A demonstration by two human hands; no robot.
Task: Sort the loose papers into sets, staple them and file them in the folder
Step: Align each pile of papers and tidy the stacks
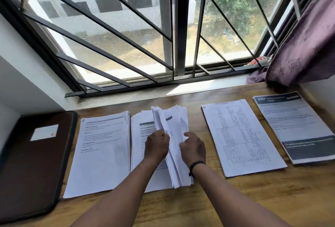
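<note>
Wooden worktop [235,199] runs under a barred window [126,27], a purple curtain [304,45] hanging at the right. Brown folder [32,163] lies closed at the far left. Four paper piles sit in a row: a text pile [101,154] beside the folder, a middle pile [139,147] under the hands, a table-printed pile [241,136], and a dark-banded pile [293,127] rightmost. Both hands hold a loose sheaf [175,136] tilted up over the middle pile: left hand [156,145] pinches its left edge, right hand [193,148] grips its right side.
</note>
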